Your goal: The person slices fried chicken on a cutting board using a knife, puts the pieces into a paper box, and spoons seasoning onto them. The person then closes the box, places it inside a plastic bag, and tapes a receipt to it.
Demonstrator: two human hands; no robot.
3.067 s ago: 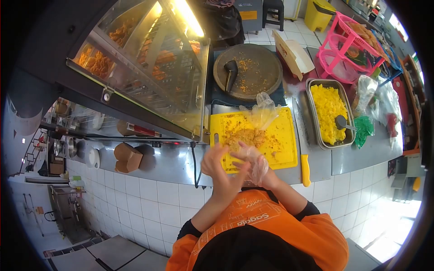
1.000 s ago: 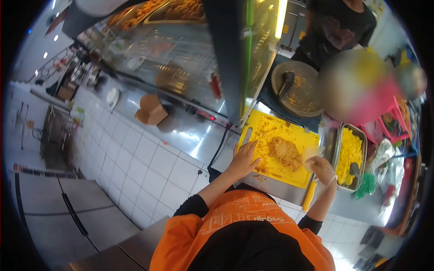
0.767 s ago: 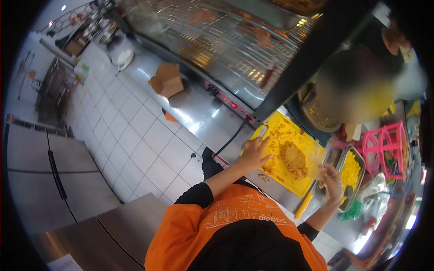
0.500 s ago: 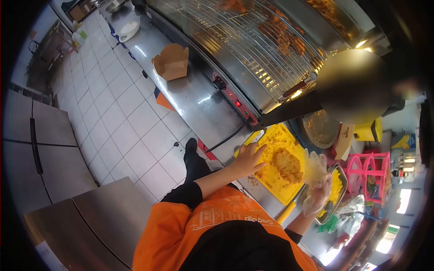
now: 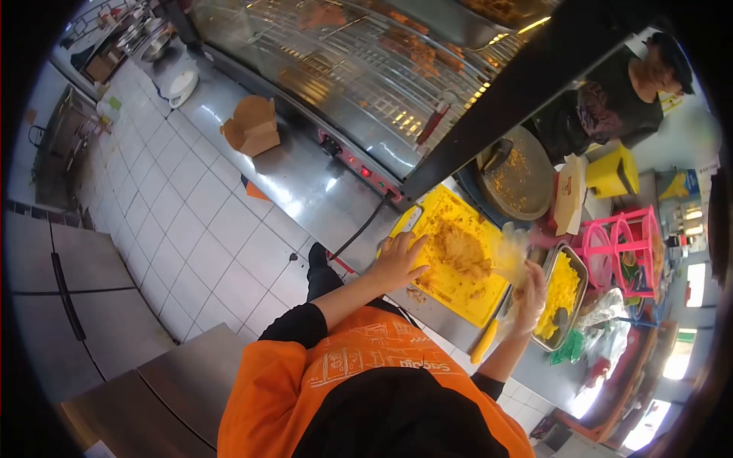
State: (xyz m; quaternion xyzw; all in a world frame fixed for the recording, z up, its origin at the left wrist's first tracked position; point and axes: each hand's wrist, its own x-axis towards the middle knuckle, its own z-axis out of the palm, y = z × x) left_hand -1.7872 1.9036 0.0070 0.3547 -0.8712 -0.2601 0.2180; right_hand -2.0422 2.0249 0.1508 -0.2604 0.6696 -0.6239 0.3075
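My left hand [image 5: 397,261] is at the left edge of the yellow cutting board [image 5: 477,304], its bare fingers spread and holding nothing. Flattened golden-brown fried food [image 5: 460,250] lies on the board among crumbs. On the board's right side, my right hand [image 5: 530,296] wears a clear plastic glove and is closed on a loose clear plastic glove [image 5: 508,258], which hangs toward the food. A knife with a yellow handle [image 5: 484,341] lies by the board's near right corner, below my right hand.
Beyond the board stands a stone mortar [image 5: 527,191] with a dark pestle. A metal tray of yellow food [image 5: 561,286], a pink rack [image 5: 622,252] and an open carton [image 5: 569,195] are at right. A glass warmer [image 5: 359,76] and brown box [image 5: 252,126] are at left. Another person [image 5: 611,107] stands beyond.
The view has swung about. My right hand has come to the board's right side with the loose glove, while my left hand has moved to its left edge. The food lies flatter and uncovered.
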